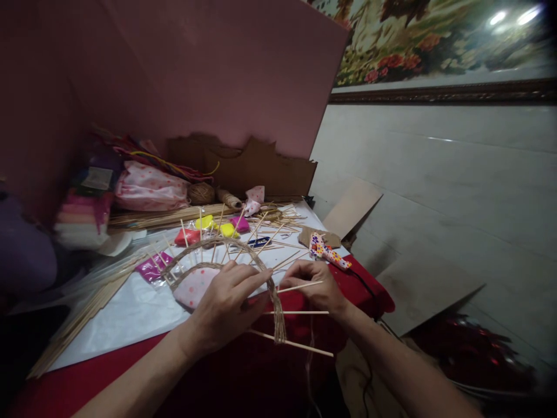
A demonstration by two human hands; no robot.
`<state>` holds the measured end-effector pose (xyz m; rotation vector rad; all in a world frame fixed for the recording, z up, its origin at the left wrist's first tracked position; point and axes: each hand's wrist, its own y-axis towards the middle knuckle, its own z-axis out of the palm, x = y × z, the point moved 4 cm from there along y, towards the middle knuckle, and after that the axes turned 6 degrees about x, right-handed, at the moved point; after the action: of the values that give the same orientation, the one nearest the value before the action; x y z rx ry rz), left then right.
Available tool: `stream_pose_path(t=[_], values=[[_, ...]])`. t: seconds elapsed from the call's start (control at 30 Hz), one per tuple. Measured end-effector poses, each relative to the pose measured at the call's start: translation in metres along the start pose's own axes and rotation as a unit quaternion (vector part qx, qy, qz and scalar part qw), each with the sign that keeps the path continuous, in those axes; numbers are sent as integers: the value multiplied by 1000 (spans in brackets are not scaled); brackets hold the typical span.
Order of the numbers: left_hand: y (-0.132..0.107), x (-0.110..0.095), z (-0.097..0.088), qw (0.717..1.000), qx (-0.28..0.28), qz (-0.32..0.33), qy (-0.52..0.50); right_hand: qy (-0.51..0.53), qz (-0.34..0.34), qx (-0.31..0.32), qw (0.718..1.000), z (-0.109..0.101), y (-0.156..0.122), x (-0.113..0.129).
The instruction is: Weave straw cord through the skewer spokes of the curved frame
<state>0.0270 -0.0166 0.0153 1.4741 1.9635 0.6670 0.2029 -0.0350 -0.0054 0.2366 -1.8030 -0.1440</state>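
A curved frame of thin wooden sticks (300, 312) and woven brown twine (279, 325) extends from the table toward me. Pale fabric with red dots (196, 287) covers its inner part. My left hand (226, 302) is closed around the near side of this frame, its fingers across the twine band. To the right of the band, my right hand (317, 284) pinches a twine strand beside a protruding stick; its fingertips are partly hidden. The strand's loose end (310, 360) hangs below that hand. Other sticks fan outward on the frame's far side.
A flower-patterned glue gun (328, 253) lies on cardboard at right. Beyond the frame are a blue cutter (260, 242), yellow packets (227, 230), a red packet (187, 235) and a twine ball (201, 193). Bundled sticks (82, 319) line the left; a wall (435, 162) borders the right.
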Motion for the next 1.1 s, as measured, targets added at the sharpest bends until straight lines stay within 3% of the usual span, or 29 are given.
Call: stream_pose_path(t=[0.13, 0.33, 0.47, 0.6, 0.77, 0.9, 1.1], values=[[0, 1, 1, 1000, 4, -2, 0, -161, -129, -56, 977, -9, -6, 11], [-1, 1, 4, 1000, 15, -6, 3, -337, -255, -111, 899, -20, -21, 25], [-2, 2, 6, 1000, 27, -5, 11, -447, -290, -74, 843, -24, -22, 42], [-2, 3, 7, 999, 42, -7, 17, -557, -287, 13, 779, -26, -12, 59], [-4, 4, 8, 999, 51, -10, 14, -552, -285, 105, 777, -26, 0, 75], [-4, 2, 9, 998, 57, 2, 9, -551, -258, 125, 784, -14, 3, 73], [-3, 0, 10, 997, 70, 8, 9, -600, -294, 106, 736, 12, 5, 68]])
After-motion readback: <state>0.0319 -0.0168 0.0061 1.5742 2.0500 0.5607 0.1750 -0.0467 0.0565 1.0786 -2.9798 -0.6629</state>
